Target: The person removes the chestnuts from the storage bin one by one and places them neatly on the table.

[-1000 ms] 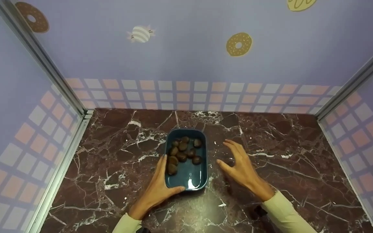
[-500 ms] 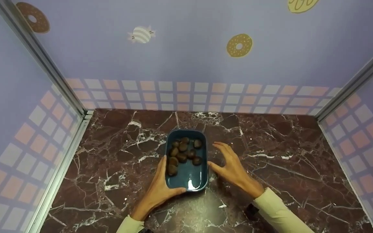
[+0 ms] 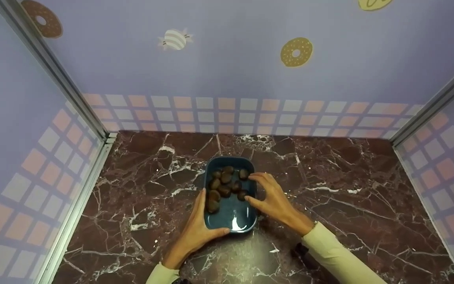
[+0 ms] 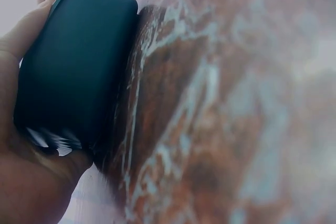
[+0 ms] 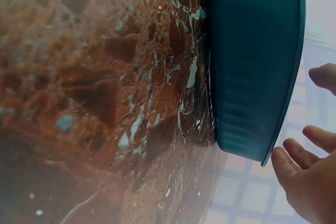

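Note:
A dark teal rectangular dish (image 3: 227, 217) stands on the marbled surface, with several brown chestnuts (image 3: 226, 178) lying mostly in its far and left parts. My left hand (image 3: 200, 228) holds the dish by its near left corner, fingers along the left side and thumb across the near end; the left wrist view shows that grip on the outer wall (image 4: 79, 61). Over the right rim reaches my right hand (image 3: 275, 203), fingers and thumb spread apart, tips close to the chestnuts on the right. In the right wrist view its fingers (image 5: 286, 169) are beside the rim, holding nothing.
The dark red marbled tabletop (image 3: 341, 213) spreads around the dish. A purple back wall (image 3: 227, 71) with printed sweets and a checked band rises behind it, and side walls (image 3: 18, 177) stand left and right.
My right hand has moved left, from beside the dish to over its right rim. The left hand keeps its hold, and the chestnuts lie as before.

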Action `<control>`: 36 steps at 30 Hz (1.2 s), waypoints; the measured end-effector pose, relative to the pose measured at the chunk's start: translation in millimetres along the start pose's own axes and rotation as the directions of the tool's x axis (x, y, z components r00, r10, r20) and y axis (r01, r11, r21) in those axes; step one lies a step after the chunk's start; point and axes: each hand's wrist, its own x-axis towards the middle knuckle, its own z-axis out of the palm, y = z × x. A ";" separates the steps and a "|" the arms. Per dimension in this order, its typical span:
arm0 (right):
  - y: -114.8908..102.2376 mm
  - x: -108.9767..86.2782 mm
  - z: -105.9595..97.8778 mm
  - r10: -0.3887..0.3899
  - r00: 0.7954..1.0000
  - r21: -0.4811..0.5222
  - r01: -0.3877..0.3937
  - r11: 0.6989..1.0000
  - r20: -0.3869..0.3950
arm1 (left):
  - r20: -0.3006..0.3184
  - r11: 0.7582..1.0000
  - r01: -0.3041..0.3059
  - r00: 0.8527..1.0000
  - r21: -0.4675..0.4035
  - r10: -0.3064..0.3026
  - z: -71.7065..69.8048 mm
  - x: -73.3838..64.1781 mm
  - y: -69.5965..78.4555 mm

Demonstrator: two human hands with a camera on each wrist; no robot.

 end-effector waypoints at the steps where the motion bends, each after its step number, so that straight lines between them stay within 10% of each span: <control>1: 0.2 1.4 0.6 -0.014 1.000 -0.004 0.014 1.000 0.000 | -0.001 1.000 -0.001 1.000 0.001 0.001 0.2 0.0 0.1; 15: -0.2 17.1 8.9 -0.028 0.984 -0.182 0.060 0.981 0.173 | 0.007 1.000 0.006 1.000 -0.004 -0.006 0.2 -1.1 -1.0; 36: -0.6 30.6 24.4 0.060 0.978 -0.347 0.013 0.938 0.199 | 0.002 1.000 0.013 1.000 -0.002 -0.013 -0.7 1.0 -2.0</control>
